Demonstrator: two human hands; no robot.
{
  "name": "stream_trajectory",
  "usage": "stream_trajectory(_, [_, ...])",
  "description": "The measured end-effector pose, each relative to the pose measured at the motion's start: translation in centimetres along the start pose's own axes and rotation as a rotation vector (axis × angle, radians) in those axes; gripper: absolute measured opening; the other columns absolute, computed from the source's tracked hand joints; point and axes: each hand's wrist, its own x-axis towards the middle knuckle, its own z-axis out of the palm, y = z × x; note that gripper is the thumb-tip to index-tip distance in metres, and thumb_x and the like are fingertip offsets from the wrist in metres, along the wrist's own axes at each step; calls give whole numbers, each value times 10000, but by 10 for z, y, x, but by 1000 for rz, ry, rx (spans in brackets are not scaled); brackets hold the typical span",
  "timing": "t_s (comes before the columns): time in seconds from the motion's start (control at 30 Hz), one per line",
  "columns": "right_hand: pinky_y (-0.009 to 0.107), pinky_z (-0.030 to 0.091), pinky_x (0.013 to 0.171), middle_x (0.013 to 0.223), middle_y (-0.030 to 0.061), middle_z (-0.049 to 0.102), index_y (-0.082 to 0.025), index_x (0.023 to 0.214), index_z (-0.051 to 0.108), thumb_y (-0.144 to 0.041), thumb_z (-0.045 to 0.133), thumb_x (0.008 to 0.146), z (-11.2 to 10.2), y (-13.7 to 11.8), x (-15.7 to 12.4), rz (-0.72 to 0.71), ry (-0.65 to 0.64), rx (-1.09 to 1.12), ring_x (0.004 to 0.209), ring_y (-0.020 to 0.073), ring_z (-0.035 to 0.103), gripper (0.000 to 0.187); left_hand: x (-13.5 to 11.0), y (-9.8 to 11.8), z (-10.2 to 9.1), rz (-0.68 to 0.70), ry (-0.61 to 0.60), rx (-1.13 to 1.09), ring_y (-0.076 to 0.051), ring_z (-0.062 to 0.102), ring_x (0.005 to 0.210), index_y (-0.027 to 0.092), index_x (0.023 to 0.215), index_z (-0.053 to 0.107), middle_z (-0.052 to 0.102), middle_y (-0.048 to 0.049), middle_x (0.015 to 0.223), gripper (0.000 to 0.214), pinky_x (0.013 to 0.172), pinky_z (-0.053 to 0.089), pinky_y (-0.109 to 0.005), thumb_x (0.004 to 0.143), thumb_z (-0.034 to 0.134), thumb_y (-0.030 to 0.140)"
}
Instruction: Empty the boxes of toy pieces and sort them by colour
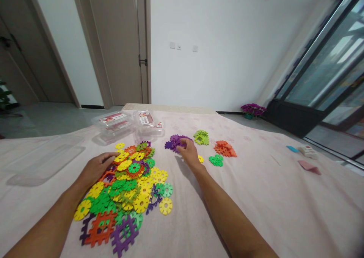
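Observation:
A big mixed heap of plastic interlocking pieces, yellow, green, orange and purple, lies in front of me. My left hand rests at its left edge, fingers stretched toward the pieces and touching them. Farther off, my right hand is at a pile of purple pieces, thumb and fingers pinched on a purple piece that they partly hide. Right of that hand are small piles of light green pieces, orange pieces and green round pieces. A yellow round piece shows just beside my right wrist.
Clear lidded boxes with labels stand at the back left of the cloth-covered table. A clear open tray lies far left. At the right are a pink scrap, a blue item and a white packet.

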Motion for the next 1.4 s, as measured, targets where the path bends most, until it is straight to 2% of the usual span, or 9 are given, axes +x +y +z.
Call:
stream_trajectory(0.17, [280,502,799,940,25,697,-189,989,735,-222,714,831,21,-23,-29,-225,-375,27,821,151,631,163,0,0,0,4,4,9,-265,678,1143,261,1195,742,729,-36,1270,523,995,487,-329,872,478,576])
stream_trajectory(0.3, [261,496,800,1054,31,644,-220,1088,737,-227,765,822,36,-43,-54,-460,-565,-38,841,135,628,267,2,-4,1,13,8,11,-262,680,1141,265,1192,742,733,-33,1262,516,996,486,-325,871,476,569])
stream_trajectory(0.4, [290,490,868,1199,51,596,-264,1200,703,-278,769,839,39,-48,-62,-571,-606,-158,997,181,618,367,3,-6,2,16,7,9,-262,678,1142,265,1207,735,730,-30,1266,520,996,486,-326,876,476,571])
stream_trajectory(0.47, [298,483,891,1234,54,581,-273,1179,709,-305,755,859,39,-48,-64,-607,-615,-214,1053,196,605,325,2,-6,2,13,8,9,-265,677,1142,263,1218,730,731,-29,1264,525,994,487,-329,877,477,572])
stream_trajectory(0.77, [272,483,873,1110,75,643,-194,1077,682,-310,590,972,33,-48,-63,-785,-579,-102,1023,178,612,181,4,-9,3,20,16,-17,-262,677,1145,265,1193,739,733,-28,1261,514,1003,483,-328,863,496,575])
stream_trajectory(0.93, [260,477,807,886,34,671,-188,920,694,-278,590,959,36,-42,-60,-537,-369,60,863,150,622,143,3,-7,2,14,9,-13,-267,681,1137,264,1190,742,733,-33,1261,523,997,489,-333,861,488,581])
stream_trajectory(1.17, [245,496,517,620,-19,606,-176,823,635,-397,607,873,43,-25,-42,113,-186,427,536,134,603,229,2,-2,1,25,18,0,-277,687,1120,258,1173,754,739,-44,1249,527,992,497,-349,851,489,580])
stream_trajectory(1.3, [286,588,602,796,22,674,-167,949,646,-384,678,787,38,-20,-26,294,29,709,644,143,671,272,3,-3,1,23,16,0,-273,690,1111,258,1186,750,739,-41,1247,532,989,498,-346,854,483,578])
stream_trajectory(1.4, [273,597,627,1079,73,686,-180,1119,652,-286,689,736,30,-16,-20,289,150,666,717,125,678,399,4,-5,2,20,14,1,-272,689,1116,264,1187,749,738,-40,1248,532,981,502,-343,855,484,585])
